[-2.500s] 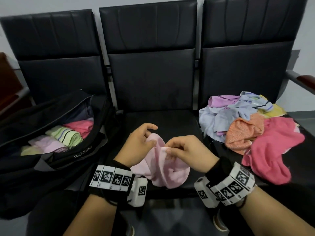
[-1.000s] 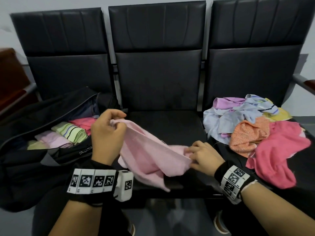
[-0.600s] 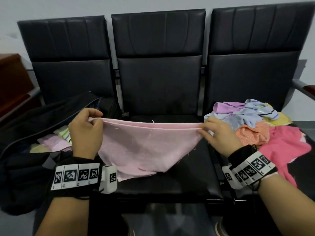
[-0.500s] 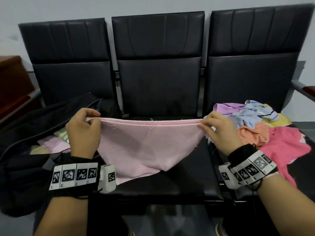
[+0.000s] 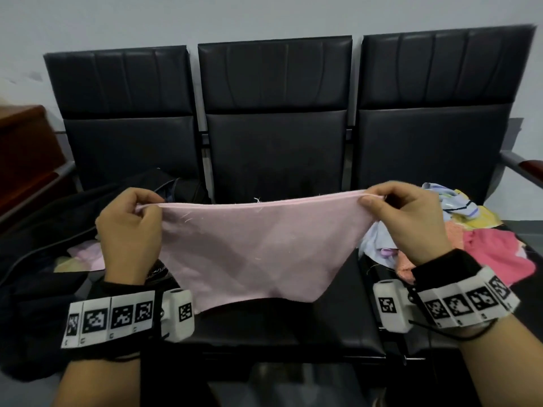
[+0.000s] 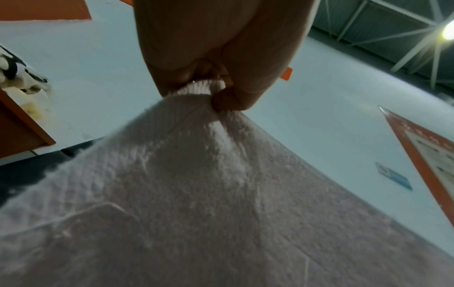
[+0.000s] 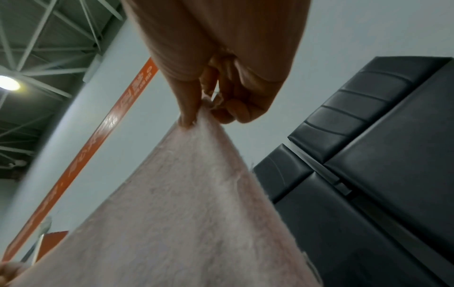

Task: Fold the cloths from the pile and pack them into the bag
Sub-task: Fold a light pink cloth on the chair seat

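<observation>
Pink cloth (image 5: pixel 249 245) is pinched taut by left hand (image 5: pixel 129 233) and right hand (image 5: pixel 408 221).
Bag (image 5: pixel 38 230) is partly hidden left of it, pile (image 5: pixel 484 239) right.

Cloth (image 5: pixel 252 248) pinched between both hands: pale pink, plain, few white loose threads along top edge; looks greyer pink in wrist views
Bag (image 5: pixel 38 230) beside left-hand grip: black; folded cloths inside: pale pink, pale yellow
Pile (image 5: pixel 470 239) beside right-hand grip: hot pink, orange, yellow, lilac, pale blue, white piece with dark stripes
Chairs (image 5: pixel 273 127) behind grips: black
Wrist bands (image 5: pixel 111 318) below grips: white with black square marker patterns on black straps
Wall (image 5: pixel 264 16): pale grey
</observation>
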Motion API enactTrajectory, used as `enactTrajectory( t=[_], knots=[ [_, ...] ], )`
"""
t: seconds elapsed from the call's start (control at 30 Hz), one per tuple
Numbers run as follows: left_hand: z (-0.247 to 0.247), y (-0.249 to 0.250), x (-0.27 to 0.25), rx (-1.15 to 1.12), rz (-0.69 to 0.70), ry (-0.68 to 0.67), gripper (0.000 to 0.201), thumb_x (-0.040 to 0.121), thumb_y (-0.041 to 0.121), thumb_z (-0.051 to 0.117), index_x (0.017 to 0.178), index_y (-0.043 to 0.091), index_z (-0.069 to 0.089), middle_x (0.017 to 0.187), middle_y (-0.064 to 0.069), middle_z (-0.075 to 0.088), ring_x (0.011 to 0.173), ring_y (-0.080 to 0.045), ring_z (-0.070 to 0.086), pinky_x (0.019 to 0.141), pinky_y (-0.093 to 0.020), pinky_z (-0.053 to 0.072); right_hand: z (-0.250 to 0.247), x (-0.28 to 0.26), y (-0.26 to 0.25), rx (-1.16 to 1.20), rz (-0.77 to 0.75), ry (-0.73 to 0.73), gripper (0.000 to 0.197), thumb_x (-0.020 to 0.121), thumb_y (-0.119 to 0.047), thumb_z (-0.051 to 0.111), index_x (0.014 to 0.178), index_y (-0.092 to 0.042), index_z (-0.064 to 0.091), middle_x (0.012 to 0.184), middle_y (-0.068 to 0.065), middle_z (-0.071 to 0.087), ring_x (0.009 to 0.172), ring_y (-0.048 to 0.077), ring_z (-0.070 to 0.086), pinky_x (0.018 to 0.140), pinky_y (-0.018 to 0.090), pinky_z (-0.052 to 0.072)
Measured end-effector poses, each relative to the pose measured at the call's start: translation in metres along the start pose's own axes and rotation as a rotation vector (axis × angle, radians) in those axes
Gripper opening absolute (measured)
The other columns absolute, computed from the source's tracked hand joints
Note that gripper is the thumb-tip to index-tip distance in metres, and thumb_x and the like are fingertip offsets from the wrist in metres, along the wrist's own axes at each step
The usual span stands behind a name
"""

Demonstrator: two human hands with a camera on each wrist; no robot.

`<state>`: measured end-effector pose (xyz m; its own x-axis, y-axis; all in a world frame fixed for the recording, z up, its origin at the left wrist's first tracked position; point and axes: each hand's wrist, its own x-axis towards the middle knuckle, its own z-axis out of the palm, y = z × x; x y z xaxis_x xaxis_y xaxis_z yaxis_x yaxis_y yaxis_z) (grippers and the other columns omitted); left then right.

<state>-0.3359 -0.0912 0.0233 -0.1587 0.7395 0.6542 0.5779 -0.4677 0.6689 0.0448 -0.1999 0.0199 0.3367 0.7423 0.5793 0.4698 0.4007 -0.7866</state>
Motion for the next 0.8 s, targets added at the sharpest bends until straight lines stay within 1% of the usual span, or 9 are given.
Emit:
enactTrajectory(
  t=[0.1, 0.17, 0.27, 0.3, 0.37, 0.43, 0.57, 0.7, 0.8],
  knots=[
    [-0.001, 0.004, 0.006, -0.038, 0.0, -0.014, 0.023, 0.076, 0.013, 0.045, 0.077, 0.025, 0.064, 0.072, 0.013, 0.062, 0.07, 0.005, 0.057, 0.062, -0.004, 0.04, -0.006, 0.01, -0.005, -0.096, -0.063, 0.013, 0.024, 0.085, -0.015, 0.073, 0.101, -0.033, 0.071, 0.089, -0.019, 0.07, 0.08, 0.0, 0.063, 0.071, 0.009, 0.047],
    [0.007, 0.001, 0.008, -0.029, -0.03, -0.046, 0.022, 0.072, 0.021, 0.043, 0.073, 0.028, 0.063, 0.071, 0.015, 0.063, 0.07, 0.002, 0.058, 0.062, -0.01, 0.043, -0.005, 0.019, -0.001, -0.189, -0.063, 0.013, 0.022, 0.086, -0.018, 0.071, 0.093, -0.038, 0.07, 0.088, -0.024, 0.069, 0.079, -0.002, 0.062, 0.068, 0.007, 0.046],
    [0.033, -0.011, 0.013, 0.018, -0.165, -0.117, 0.021, 0.072, 0.019, 0.046, 0.071, 0.025, 0.066, 0.07, 0.009, 0.064, 0.071, -0.013, 0.06, 0.068, -0.029, 0.047, 0.007, 0.037, 0.021, -0.2, 0.074, 0.028, 0.02, 0.085, -0.015, 0.072, 0.076, -0.032, 0.067, 0.073, -0.016, 0.067, 0.068, 0.002, 0.061, 0.06, 0.023, 0.053],
    [0.043, -0.015, 0.015, 0.05, -0.201, -0.147, 0.021, 0.074, 0.013, 0.049, 0.073, 0.021, 0.069, 0.072, 0.004, 0.066, 0.076, -0.021, 0.062, 0.072, -0.032, 0.048, 0.012, 0.043, 0.028, -0.19, 0.146, 0.032, 0.019, 0.085, -0.014, 0.072, 0.074, -0.028, 0.066, 0.07, -0.011, 0.066, 0.066, 0.01, 0.062, 0.059, 0.031, 0.056],
    [0.06, -0.019, 0.021, 0.079, -0.249, -0.177, 0.021, 0.077, 0.006, 0.051, 0.078, 0.014, 0.071, 0.077, -0.002, 0.068, 0.084, -0.028, 0.064, 0.075, -0.033, 0.048, 0.019, 0.054, 0.038, -0.147, 0.258, 0.021, 0.016, 0.085, -0.011, 0.071, 0.073, -0.021, 0.067, 0.07, -0.002, 0.067, 0.066, 0.025, 0.067, 0.061, 0.037, 0.06],
    [0.068, -0.016, 0.032, 0.052, -0.265, -0.151, 0.023, 0.078, 0.004, 0.05, 0.08, 0.012, 0.071, 0.079, -0.002, 0.068, 0.086, -0.028, 0.064, 0.073, -0.03, 0.045, 0.021, 0.064, 0.04, -0.149, 0.276, -0.011, 0.011, 0.084, -0.011, 0.071, 0.076, -0.018, 0.068, 0.074, 0.001, 0.071, 0.071, 0.024, 0.071, 0.067, 0.036, 0.06],
    [0.061, -0.004, 0.058, -0.072, -0.141, -0.026, 0.026, 0.079, 0.001, 0.048, 0.083, 0.017, 0.068, 0.082, 0.0, 0.067, 0.082, -0.018, 0.063, 0.079, -0.035, 0.053, 0.012, 0.081, 0.021, -0.059, 0.083, 0.06, 0.016, 0.084, -0.014, 0.069, 0.079, -0.03, 0.07, 0.085, -0.008, 0.074, 0.081, 0.006, 0.069, 0.073, 0.019, 0.053],
    [0.045, 0.003, 0.058, -0.209, -0.004, -0.012, 0.03, 0.082, 0.006, 0.047, 0.081, 0.032, 0.062, 0.081, 0.013, 0.064, 0.078, 0.001, 0.058, 0.072, -0.015, 0.048, 0.003, 0.068, 0.0, 0.069, -0.003, 0.095, 0.023, 0.088, -0.015, 0.063, 0.081, -0.036, 0.068, 0.1, -0.004, 0.075, 0.098, 0.014, 0.07, 0.086, 0.024, 0.055],
    [0.04, -0.01, 0.036, -0.229, -0.002, -0.066, 0.026, 0.082, 0.007, 0.048, 0.084, 0.027, 0.064, 0.083, 0.014, 0.065, 0.081, -0.002, 0.061, 0.076, -0.019, 0.05, 0.0, 0.035, 0.007, 0.138, 0.058, 0.062, 0.024, 0.092, -0.011, 0.059, 0.083, -0.032, 0.065, 0.101, -0.001, 0.074, 0.097, 0.014, 0.069, 0.083, 0.023, 0.055]
  ],
)
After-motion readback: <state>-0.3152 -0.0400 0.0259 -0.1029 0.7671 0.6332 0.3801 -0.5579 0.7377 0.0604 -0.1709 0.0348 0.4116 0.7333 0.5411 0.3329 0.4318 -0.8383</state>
